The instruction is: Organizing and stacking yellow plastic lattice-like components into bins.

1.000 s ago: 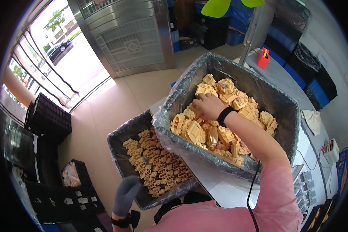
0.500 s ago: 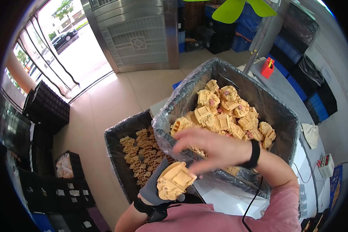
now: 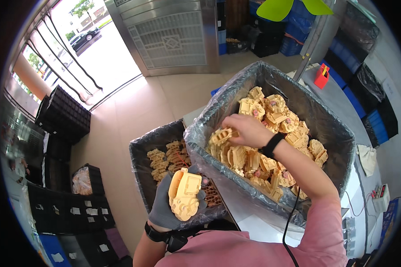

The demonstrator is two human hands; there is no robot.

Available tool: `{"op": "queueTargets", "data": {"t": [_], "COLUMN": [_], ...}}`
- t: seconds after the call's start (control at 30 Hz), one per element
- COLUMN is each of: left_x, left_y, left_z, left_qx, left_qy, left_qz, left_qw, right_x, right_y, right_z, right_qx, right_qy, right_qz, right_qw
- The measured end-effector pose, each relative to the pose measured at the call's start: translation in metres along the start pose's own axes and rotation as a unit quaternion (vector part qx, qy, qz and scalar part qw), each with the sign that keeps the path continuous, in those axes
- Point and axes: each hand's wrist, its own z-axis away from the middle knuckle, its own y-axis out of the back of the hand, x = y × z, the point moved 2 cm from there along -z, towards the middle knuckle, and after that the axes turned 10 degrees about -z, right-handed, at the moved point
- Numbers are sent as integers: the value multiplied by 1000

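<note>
My left hand point(image 3: 162, 209), in a grey glove, is closed around a tan moulded part point(image 3: 185, 193) with a square recessed face and rounded, knobbly edges. It is held in front of me, above the near end of the lower bin point(image 3: 139, 178). My bare right hand point(image 3: 247, 130) reaches into the upper bin point(image 3: 272, 71), lined with clear plastic. Its fingers are closed on another tan part point(image 3: 220, 136) at the left of the heap. Many similar tan parts point(image 3: 294, 121) lie jumbled there, some with pinkish spots.
Slimmer tan parts lie in rows in the lower bin. Stacked black crates point(image 3: 67, 113) stand at the left, by an open doorway. A green fan point(image 3: 276, 9) hangs ahead. On the right bench are a red holder point(image 3: 321, 76), a white cloth point(image 3: 366, 159) and a small meter point(image 3: 381, 198).
My right hand has moved from beside the left-hand part into the upper bin and taken hold of another part. The part in my left hand has turned more upright.
</note>
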Motion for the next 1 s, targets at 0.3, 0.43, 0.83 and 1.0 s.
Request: {"op": "queueTargets", "data": {"t": [0.3, 0.43, 0.83, 1.0], "left_x": [-15, -13, 0, -3], "left_y": [-7, -35, -15, -10], "left_z": [-38, -40, -17, -10], "left_qx": [-5, -69, -130, -91], "left_qy": [-52, -142, -157, -138], "left_qz": [13, -16, -32, -155], "left_qw": [999, 987, 979, 974], "right_x": [-113, -141, -136, -138], "right_y": [32, 11, -4, -4], "right_z": [43, 43, 48, 47], "right_qx": [166, 142, 28, -5], "right_qy": [-146, -80, 48, 17], "right_qz": [-216, -202, -287, -342], "right_qw": [951, 966, 956, 939]}}
